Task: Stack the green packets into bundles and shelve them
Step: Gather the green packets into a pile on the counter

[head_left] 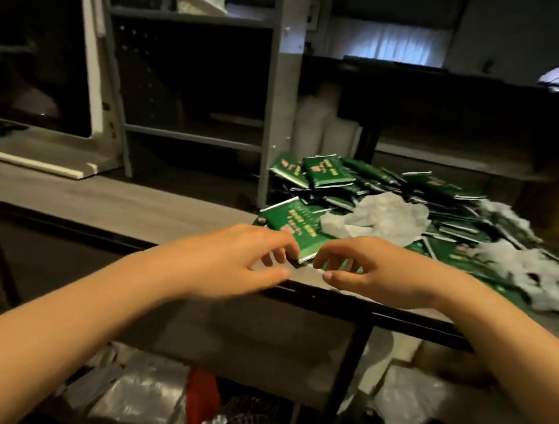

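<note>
Two bare forearms reached forward from below, over the near edge of the tabletop (138,200). Left hand (244,259) and right hand (377,273) were close together, both with loosely curled fingers at the near end of one green packet (290,224). Fingertips seemed to touch this packet, but because of the blur I cannot tell if either hand really gripped it. This packet lay at the front of a loose pile of green packets (390,187) on the tabletop's right part. Some crumpled white paper (381,216) lay on the pile. Behind stood a grey shelf frame (272,111).
</note>
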Available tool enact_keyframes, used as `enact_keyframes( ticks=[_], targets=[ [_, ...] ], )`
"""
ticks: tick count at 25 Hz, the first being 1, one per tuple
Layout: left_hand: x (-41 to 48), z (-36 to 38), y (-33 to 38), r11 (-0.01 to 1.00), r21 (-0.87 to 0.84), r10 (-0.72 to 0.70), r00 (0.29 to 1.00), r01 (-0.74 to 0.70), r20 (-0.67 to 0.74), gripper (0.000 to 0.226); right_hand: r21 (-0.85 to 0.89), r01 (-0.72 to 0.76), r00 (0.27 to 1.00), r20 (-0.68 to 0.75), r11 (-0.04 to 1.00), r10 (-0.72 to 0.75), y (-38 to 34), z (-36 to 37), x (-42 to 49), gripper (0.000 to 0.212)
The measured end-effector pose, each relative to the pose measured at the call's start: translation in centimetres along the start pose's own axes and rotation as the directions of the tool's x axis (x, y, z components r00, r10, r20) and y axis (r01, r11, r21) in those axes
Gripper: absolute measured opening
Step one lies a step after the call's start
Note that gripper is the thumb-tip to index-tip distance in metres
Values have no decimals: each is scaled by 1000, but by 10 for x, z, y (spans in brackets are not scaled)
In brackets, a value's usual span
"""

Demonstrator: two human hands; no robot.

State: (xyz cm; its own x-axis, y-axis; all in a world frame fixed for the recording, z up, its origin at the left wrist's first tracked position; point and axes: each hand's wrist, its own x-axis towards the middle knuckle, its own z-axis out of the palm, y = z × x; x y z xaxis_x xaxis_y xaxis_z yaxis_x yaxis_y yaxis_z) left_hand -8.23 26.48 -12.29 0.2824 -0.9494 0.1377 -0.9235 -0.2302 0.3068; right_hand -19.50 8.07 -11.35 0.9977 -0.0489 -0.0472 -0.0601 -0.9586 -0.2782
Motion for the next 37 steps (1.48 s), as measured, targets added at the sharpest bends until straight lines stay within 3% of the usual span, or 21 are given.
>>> enact_keyframes(
  ticks=[6,8,10,13,16,18,20,23,32,37],
  targets=[
    [99,17,43,977,116,194,974,-180,-118,38,4,-216,958,-193,976,213,67,-34,-42,18],
    [128,35,52,964,211,197,968,-162,-154,50,-27,-296,911,-308,955,274,93,-34,-52,15],
    [154,50,55,963,264,95,982,-50,-161,64,-73,-392,851,-408,917,331,119,-30,-62,15],
    [184,66,58,979,192,-41,986,72,-160,73,-137,-631,718,-476,763,508,154,-22,-77,38],
    [205,79,65,988,128,-62,984,84,-165,69,-88,-774,574,-515,627,637,182,-16,-91,56],
    [215,86,69,990,121,-46,986,66,-159,66,-22,-811,517,-494,584,699,195,-13,-96,61],
    [224,93,73,992,116,-28,990,45,-140,64,40,-824,489,-453,565,745,205,-12,-97,61],
    [233,100,79,992,123,-8,991,25,-136,61,133,-789,504,-417,599,757,220,-11,-92,52],
    [238,104,82,991,135,68,910,-14,-408,32,262,-598,512,-602,757,613,236,-13,-86,19],
    [248,83,80,992,107,106,895,-65,-433,22,310,-476,528,-647,823,549,242,-21,-85,14]
  ],
)
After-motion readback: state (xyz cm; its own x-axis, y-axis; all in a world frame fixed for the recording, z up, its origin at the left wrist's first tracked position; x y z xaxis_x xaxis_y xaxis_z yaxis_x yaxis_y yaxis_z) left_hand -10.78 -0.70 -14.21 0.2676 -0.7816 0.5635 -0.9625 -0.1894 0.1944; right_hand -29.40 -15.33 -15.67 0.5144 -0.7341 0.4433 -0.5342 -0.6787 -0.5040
